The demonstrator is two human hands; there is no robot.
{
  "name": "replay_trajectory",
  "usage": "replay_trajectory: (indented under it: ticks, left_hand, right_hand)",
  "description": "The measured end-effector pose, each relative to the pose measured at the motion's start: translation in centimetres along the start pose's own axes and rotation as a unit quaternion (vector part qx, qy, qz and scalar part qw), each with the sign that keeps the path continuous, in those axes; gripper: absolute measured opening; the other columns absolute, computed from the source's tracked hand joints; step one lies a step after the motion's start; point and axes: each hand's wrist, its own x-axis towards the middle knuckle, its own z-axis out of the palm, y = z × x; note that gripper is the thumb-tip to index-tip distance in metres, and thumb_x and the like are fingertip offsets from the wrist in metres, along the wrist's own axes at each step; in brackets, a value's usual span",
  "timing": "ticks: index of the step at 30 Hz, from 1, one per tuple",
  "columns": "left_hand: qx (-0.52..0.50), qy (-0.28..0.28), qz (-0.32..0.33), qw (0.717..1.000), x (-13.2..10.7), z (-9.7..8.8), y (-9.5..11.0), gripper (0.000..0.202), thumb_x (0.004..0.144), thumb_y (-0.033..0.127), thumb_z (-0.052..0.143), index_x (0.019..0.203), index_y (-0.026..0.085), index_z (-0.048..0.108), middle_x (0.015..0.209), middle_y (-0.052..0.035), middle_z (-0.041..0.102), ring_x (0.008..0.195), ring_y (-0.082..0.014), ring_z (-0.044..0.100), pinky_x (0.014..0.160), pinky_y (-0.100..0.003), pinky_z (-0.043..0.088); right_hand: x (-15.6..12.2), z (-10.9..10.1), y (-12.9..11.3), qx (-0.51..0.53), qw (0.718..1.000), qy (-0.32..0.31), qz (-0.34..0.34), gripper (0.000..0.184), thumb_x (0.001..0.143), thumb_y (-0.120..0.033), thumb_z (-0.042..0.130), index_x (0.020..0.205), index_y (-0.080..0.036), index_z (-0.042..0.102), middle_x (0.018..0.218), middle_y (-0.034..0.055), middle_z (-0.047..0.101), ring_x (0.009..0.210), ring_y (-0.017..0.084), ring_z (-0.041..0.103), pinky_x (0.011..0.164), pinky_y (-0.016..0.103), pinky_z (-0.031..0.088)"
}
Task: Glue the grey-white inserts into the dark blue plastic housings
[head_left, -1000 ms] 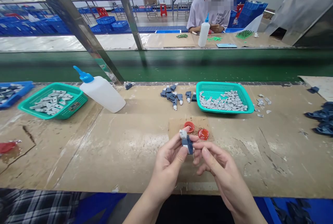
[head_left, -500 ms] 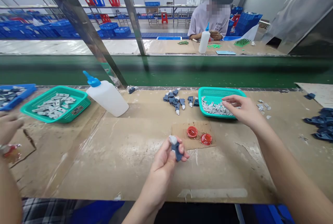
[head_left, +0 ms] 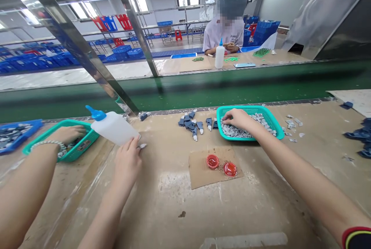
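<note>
My left hand [head_left: 128,160] is beside the base of a white squeeze bottle [head_left: 116,128] with a blue nozzle. Its fingers are bent over a small piece, and only the pale tip [head_left: 142,146] of that piece shows past the fingertips. The bottle leans to the left. My right hand [head_left: 239,119] reaches into a green basket [head_left: 276,123] of small grey plastic pieces [head_left: 262,121]. Its thumb and fingers are pinched together at the pieces; what lies between them is too small to make out.
Dark blue pieces with white ends [head_left: 191,123] lie left of the basket. Two red cups [head_left: 212,161] of liquid sit on cardboard [head_left: 199,179]. A co-worker's hand [head_left: 65,135] is inside the left green basket [head_left: 87,141]. Another person [head_left: 223,33] works across the green belt [head_left: 179,94].
My left hand has moved left to the bottle, taking the dark blue piece along. The right hand has gone deeper into its basket. The co-worker's hand has entered the left basket.
</note>
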Motion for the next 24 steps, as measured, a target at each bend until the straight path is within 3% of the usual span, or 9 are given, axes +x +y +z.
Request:
replay_trajectory:
  ticks: [4,7,9,12,14,17,20,24]
  left_hand:
    - [0.007,-0.018,0.127,0.992,2.8,1.7,4.7,0.041,0.088,0.018,0.041,0.127,0.016,0.054,0.11,-0.0168,0.061,0.106,-0.0326,0.056,0.091,-0.046,0.044]
    - [-0.038,-0.104,0.265,0.958,4.9,3.3,8.6,0.046,0.088,0.008,0.037,0.127,0.025,0.055,0.124,-0.0115,0.056,0.117,-0.0274,0.05,0.096,-0.042,0.042]
    - [-0.072,-0.157,0.29,0.941,6.2,4.5,10.5,0.042,0.088,0.01,0.042,0.122,0.028,0.058,0.129,-0.0086,0.054,0.121,-0.0261,0.047,0.1,-0.041,0.04]
    - [-0.101,-0.169,0.238,0.951,7.8,6.4,12.0,0.031,0.088,0.026,0.053,0.118,0.022,0.06,0.12,-0.0125,0.059,0.116,-0.0293,0.051,0.098,-0.042,0.04]
    - [-0.111,-0.159,0.204,0.96,8.4,7.4,12.4,0.036,0.084,0.034,0.06,0.115,0.017,0.061,0.11,-0.0149,0.061,0.11,-0.032,0.054,0.094,-0.044,0.041]
    - [-0.145,-0.167,0.159,0.962,8.7,8.0,12.5,0.03,0.074,0.033,0.07,0.099,0.015,0.068,0.098,-0.0145,0.065,0.101,-0.0339,0.059,0.091,-0.045,0.043]
    - [-0.2,-0.173,0.106,0.959,8.1,7.5,12.3,0.023,0.073,0.026,0.07,0.094,0.016,0.07,0.095,-0.0137,0.069,0.098,-0.0335,0.062,0.09,-0.046,0.044]
    - [-0.299,-0.168,0.033,0.939,5.4,5.4,12.3,0.037,0.085,0.033,0.055,0.116,0.014,0.063,0.102,-0.0147,0.071,0.094,-0.028,0.067,0.086,-0.044,0.051]
  right_hand:
    - [0.0,0.4,-0.4,-0.019,0.999,0.016,0.024,0.012,0.076,-0.014,0.067,0.065,-0.017,0.069,0.074,0.0098,0.073,0.074,0.024,0.067,0.065,0.029,0.042]
    - [-1.3,-0.3,-1.0,-0.03,0.998,0.051,0.035,0.011,0.084,-0.016,0.059,0.079,-0.017,0.068,0.08,0.0118,0.072,0.077,0.026,0.066,0.066,0.032,0.043]
    - [-2.9,-1.3,-1.4,-0.029,0.997,0.07,0.033,0.013,0.086,-0.022,0.057,0.092,-0.018,0.068,0.086,0.0102,0.072,0.079,0.025,0.065,0.065,0.032,0.044]
    - [-6.3,-2.7,-2.0,0.028,0.996,0.084,0.022,0.021,0.084,-0.032,0.063,0.102,-0.023,0.07,0.091,0.0049,0.073,0.077,0.022,0.066,0.066,0.032,0.047]
    - [-8.9,-3.0,-2.3,0.105,0.988,0.106,0.039,0.018,0.081,-0.037,0.066,0.094,-0.026,0.073,0.09,0.0035,0.074,0.078,0.022,0.067,0.071,0.034,0.05]
    - [-12.6,-2.5,-2.5,0.236,0.954,0.153,0.102,0.018,0.076,-0.042,0.071,0.079,-0.024,0.074,0.087,0.0051,0.075,0.082,0.025,0.069,0.077,0.038,0.053]
    - [-15.6,-1.2,-2.9,0.304,0.925,0.171,0.154,0.024,0.075,-0.046,0.071,0.08,-0.022,0.071,0.084,0.0068,0.074,0.08,0.026,0.069,0.075,0.039,0.055]
    - [-18.1,1.0,-3.6,0.352,0.904,0.171,0.174,0.03,0.073,-0.049,0.072,0.077,-0.02,0.068,0.077,0.007,0.071,0.072,0.024,0.067,0.066,0.034,0.055]
